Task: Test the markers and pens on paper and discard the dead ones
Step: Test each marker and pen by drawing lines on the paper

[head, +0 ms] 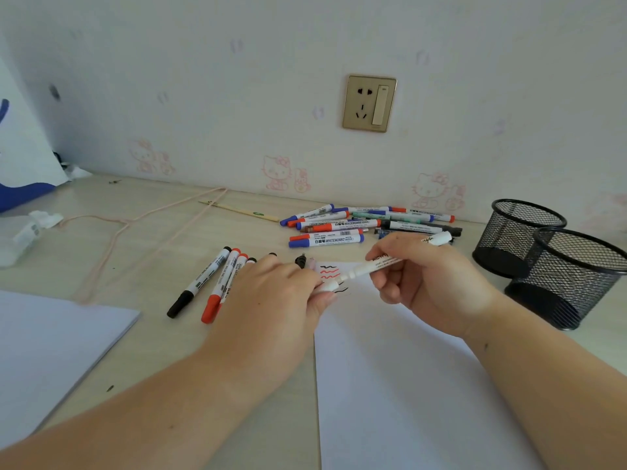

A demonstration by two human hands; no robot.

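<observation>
My right hand (427,283) grips a white marker (383,264) by its barrel, tilted over the top of the white test sheet (407,385). My left hand (271,300) pinches the marker's lower end at its white cap (327,286). Black and red squiggles (329,271) mark the sheet's top corner. A pile of several whiteboard markers (356,222) with blue, red and black caps lies near the wall. A row of markers (217,279) lies to the left of my left hand, partly hidden beneath it.
Two black mesh pen cups (556,259) stand at the right. A stack of white paper (51,351) sits at the near left. A pink cord (142,225) and a wooden stick (244,212) lie on the desk. A wall socket (369,103) is above.
</observation>
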